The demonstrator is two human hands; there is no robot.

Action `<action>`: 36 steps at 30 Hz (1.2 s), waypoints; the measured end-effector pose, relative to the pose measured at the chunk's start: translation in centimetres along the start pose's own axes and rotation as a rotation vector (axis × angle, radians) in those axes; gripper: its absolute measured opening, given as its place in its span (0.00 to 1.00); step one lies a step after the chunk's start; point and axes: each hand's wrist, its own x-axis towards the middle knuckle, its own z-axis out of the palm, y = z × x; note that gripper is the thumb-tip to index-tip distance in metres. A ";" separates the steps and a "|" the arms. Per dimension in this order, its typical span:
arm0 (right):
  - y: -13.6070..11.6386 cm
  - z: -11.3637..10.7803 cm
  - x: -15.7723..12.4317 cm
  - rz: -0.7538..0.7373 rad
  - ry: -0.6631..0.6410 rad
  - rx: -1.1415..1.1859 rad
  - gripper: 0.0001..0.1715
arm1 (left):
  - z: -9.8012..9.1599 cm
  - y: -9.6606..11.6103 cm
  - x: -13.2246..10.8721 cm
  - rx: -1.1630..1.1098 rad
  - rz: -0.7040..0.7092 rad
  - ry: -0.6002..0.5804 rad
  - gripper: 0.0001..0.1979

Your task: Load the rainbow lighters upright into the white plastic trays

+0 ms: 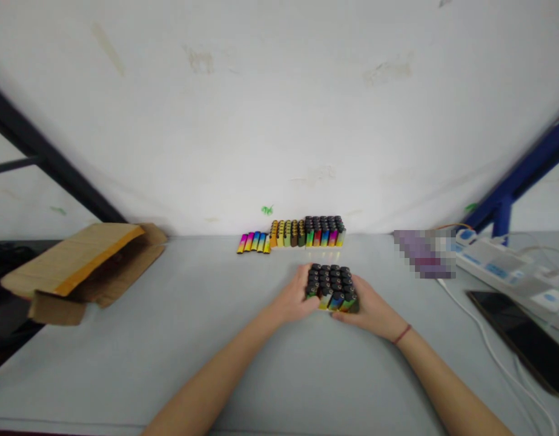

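A block of upright lighters [331, 284] with black tops and multicoloured bodies is held between my two hands above the middle of the table. My left hand [297, 297] wraps round its left side, the thumb across the front lower corner. On the other side, my right hand [370, 306] grips the right face, with fingertips reaching under the front edge. Behind them, against the wall, stands another block of black-topped lighters [325, 231]. Beside it is a group of yellow and brown lighters [287, 234]. Several colourful lighters [254, 242] lie flat in a row to the left.
An open cardboard box [102, 266] lies at the left on the grey table [170, 363]. On the right are a power strip [501, 266] with plugs, a black phone [524, 339], a white cable [479, 330] and a blurred purple item [424, 254]. The white wall [279, 121] bounds the back.
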 end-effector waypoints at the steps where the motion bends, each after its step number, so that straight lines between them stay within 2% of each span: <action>1: 0.0 0.0 0.0 -0.002 0.002 -0.007 0.46 | 0.0 0.1 0.0 -0.007 0.004 0.023 0.35; 4: 0.2 0.1 0.1 -0.004 0.012 -0.025 0.46 | -0.4 0.3 -0.1 -0.050 -0.032 0.080 0.31; 7: 0.4 0.2 0.1 -0.011 0.024 -0.030 0.46 | -0.6 0.0 -0.3 -0.051 -0.047 0.064 0.25; 14: 0.4 0.3 0.0 -0.023 0.036 -0.035 0.45 | 0.5 -1.0 -0.4 -0.002 0.046 0.105 0.23; 20: 0.1 0.2 0.1 -0.007 0.031 -0.029 0.45 | 0.6 -0.9 -0.6 0.046 0.098 0.236 0.15; 25: 0.1 0.2 0.1 -0.014 0.042 -0.029 0.46 | 0.5 -0.7 -0.6 0.124 0.123 0.232 0.13; 33: 0.0 0.1 0.1 -0.018 0.020 -0.032 0.44 | 1.3 -1.0 -0.9 0.061 0.146 0.324 0.11; 36: -0.1 0.1 0.1 -0.018 0.022 -0.028 0.44 | 1.6 -0.4 -0.8 0.010 0.115 0.402 0.12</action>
